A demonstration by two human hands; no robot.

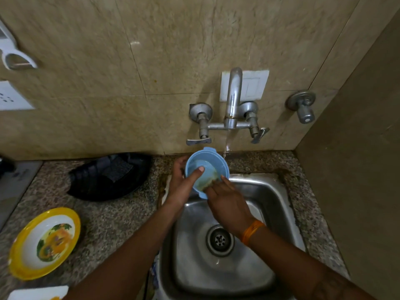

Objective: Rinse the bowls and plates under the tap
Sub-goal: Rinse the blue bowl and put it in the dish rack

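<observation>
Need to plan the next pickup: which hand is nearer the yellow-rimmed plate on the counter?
Left. The left hand holds the blue bowl at the sink's left edge, toward the yellow-rimmed plate; the right hand is farther right, over the sink.

The scene is seen from a single wide-angle head-worn camera, aimed forward and steeply down from above the counter. The steel sink (pixel 279 204) is framed at lower centre, close below the lens, and the wall-mounted tap (pixel 232 98) is placed just above the middle of the frame. The tiled wall is taken in across the whole upper half, with its lines bowed by the wide lens. The granite counter (pixel 104 215) is covered on the left side. Both forearms are seen entering from the bottom edge. No second view is supplied, so nothing is shared between views.
</observation>
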